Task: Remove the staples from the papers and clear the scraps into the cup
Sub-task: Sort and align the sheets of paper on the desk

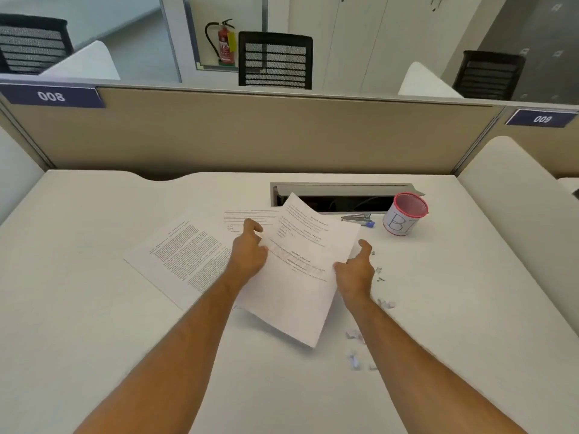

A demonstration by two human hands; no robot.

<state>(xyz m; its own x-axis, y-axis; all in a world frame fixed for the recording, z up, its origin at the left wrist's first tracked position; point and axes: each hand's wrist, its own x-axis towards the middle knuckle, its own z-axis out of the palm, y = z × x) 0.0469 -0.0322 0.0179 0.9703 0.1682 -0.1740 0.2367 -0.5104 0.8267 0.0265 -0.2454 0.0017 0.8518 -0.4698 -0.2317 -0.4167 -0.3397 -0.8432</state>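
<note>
Head view: both hands hold one printed sheet (305,261) tilted above the surface (94,308), left hand (249,255) gripping its left edge, right hand (355,272) its right edge. More papers (185,252) lie flat left. Scraps (355,360), possibly staples too, scattered right. Cup (404,214) upright far right, staple remover (358,219) beside it.

Three papers (300,264), one cup (404,219), one staple remover (358,219).

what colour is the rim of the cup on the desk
Pink-red, on the white-labelled mesh cup; the head view shows it clearly.
</note>
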